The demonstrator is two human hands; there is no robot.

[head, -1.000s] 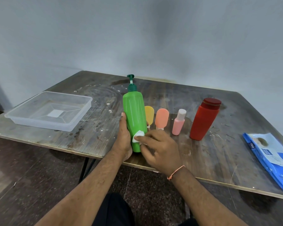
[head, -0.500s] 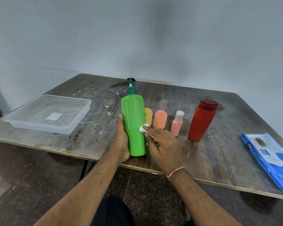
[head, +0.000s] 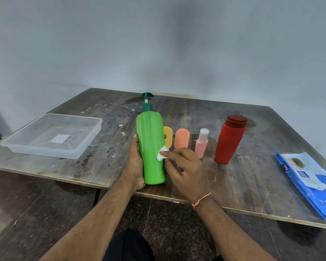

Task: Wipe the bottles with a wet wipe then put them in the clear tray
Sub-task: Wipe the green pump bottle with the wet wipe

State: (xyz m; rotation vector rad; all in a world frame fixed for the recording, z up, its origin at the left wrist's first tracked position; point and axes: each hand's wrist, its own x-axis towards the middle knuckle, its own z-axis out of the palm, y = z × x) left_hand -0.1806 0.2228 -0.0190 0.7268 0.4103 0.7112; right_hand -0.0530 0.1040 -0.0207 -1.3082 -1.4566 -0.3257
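The left hand point(head: 135, 162) still grips the green pump bottle point(head: 151, 147) upright at the table's 6 o'clock edge; the right hand point(head: 184, 172), pinching the wet wipe point(head: 161, 156), has slid it higher up the side. Wiping continues; the clear tray point(head: 87, 146) at 9 o'clock holds nothing yet

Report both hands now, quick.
Left hand: closed round the green pump bottle, holding it upright.
Right hand: fingers pinching the white wet wipe, pressed against the bottle's side.
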